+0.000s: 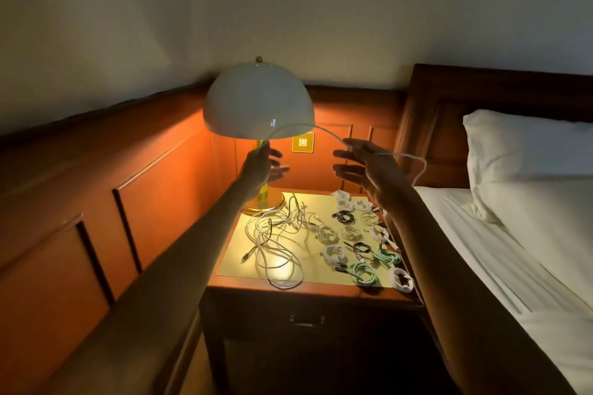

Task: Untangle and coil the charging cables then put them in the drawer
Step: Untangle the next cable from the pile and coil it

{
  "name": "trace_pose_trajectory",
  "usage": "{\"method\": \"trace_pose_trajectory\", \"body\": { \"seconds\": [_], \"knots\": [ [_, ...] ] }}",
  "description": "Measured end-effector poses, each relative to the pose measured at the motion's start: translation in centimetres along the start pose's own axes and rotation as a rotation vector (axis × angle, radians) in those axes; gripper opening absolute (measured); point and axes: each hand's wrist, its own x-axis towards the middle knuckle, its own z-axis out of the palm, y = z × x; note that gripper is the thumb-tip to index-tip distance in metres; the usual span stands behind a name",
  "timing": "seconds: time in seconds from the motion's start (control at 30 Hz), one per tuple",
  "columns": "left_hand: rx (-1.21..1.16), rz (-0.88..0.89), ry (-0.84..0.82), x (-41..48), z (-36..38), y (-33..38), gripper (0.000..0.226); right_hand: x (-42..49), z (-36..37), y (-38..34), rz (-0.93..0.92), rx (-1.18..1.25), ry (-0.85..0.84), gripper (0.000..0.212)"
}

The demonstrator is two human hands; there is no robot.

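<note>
A white charging cable [301,127] arcs in the air between my hands, in front of the lamp shade. My left hand [261,165] pinches one end of it. My right hand [364,163] holds it further along, and the rest loops down past my right wrist. Below, on the nightstand [288,289], a tangle of white and black cables [276,240] lies at the left. Several coiled cables [359,234], white, black and green, lie in rows at the right. The drawer [306,321] under the top is closed.
A domed white lamp [258,99] on a brass base stands at the nightstand's back left. A wall switch [302,142] sits behind it. Wood panelling runs along the left. A bed with white sheet [513,250] and pillow [526,157] borders the right.
</note>
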Motion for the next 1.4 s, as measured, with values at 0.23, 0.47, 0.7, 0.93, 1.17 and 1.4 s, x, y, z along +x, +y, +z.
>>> {"method": "trace_pose_trajectory", "body": {
  "seconds": [0.23, 0.47, 0.7, 0.93, 1.17, 1.4],
  "knots": [
    [-0.219, 0.065, -0.060, 0.9, 3.4, 7.3, 0.040, 0.9, 2.9, 5.3, 0.273, 0.079, -0.132, 0.043],
    [-0.130, 0.277, -0.133, -1.0, 2.5, 7.7, 0.023, 3.0, 5.1, 7.5, 0.190, 0.018, -0.125, 0.025],
    [0.589, 0.261, -0.181, -0.7, -0.9, -0.8, 0.075, 5.0, 4.0, 4.6, -0.038, 0.073, -0.057, 0.027],
    [0.650, -0.107, -0.261, 0.4, 3.1, -10.8, 0.075, 5.0, 3.6, 4.2, -0.044, 0.253, -0.147, 0.028],
    [0.732, -0.038, -0.026, 3.2, 4.0, -14.1, 0.025, 5.4, 0.9, 3.8, -0.066, 0.064, -0.021, 0.026],
    [0.238, -0.309, 0.138, 5.5, 1.0, -16.4, 0.013, 5.9, -2.4, 4.5, -0.155, -0.166, 0.162, 0.026]
  ]
}}
